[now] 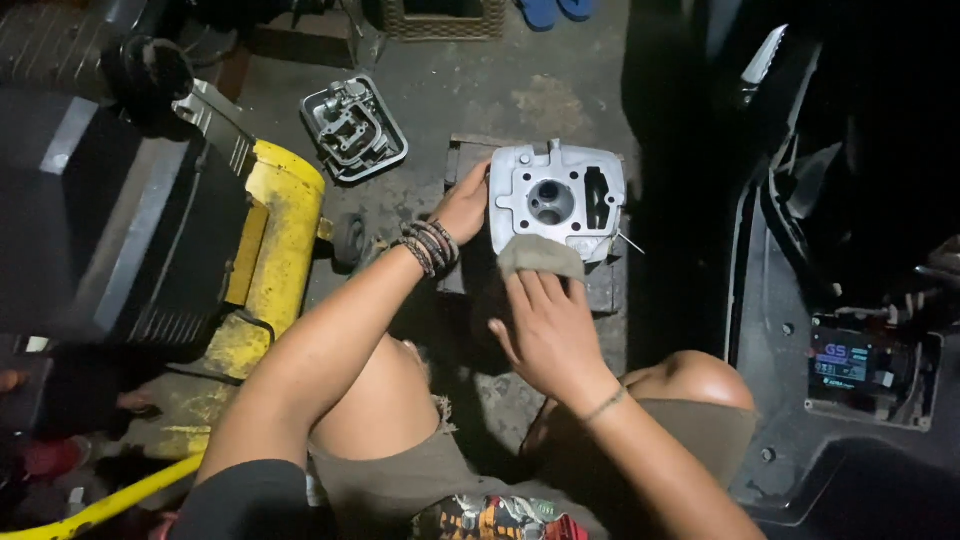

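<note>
A silver cast-metal engine part (556, 198) with a round bore and a rectangular slot lies flat on a dark block (604, 285) on the floor. My left hand (463, 207), with several bracelets at the wrist, grips the part's left edge. My right hand (548, 328) presses a small grey piece of abrasive paper or cloth (540, 256) against the part's near edge, fingers flat on it.
A second metal engine cover (354, 128) lies on the concrete floor up left. A yellow and black machine (262, 240) stands at left. A dark vehicle body with a small battery (846, 367) is at right. My bare knees are just below the block.
</note>
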